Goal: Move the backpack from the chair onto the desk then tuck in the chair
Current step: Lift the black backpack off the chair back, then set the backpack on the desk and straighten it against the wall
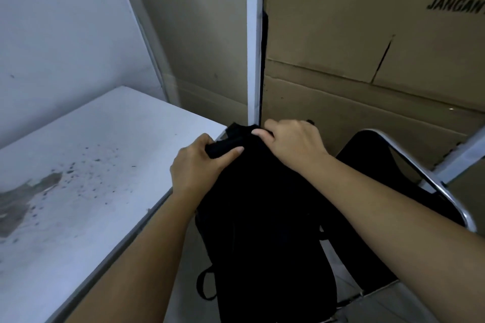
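A black backpack hangs upright just right of the desk, in front of the chair. My left hand grips its top handle on the left side. My right hand is closed on the top of the backpack on the right side. The white desk with a stained, speckled top fills the left. The chair has a black seat and a chrome tube frame and stands to the right, partly hidden by my right forearm and the backpack.
Large cardboard boxes stand behind the chair and desk. A white vertical post rises at the desk's far right corner. A white wall backs the desk. Pale floor tiles show under the chair.
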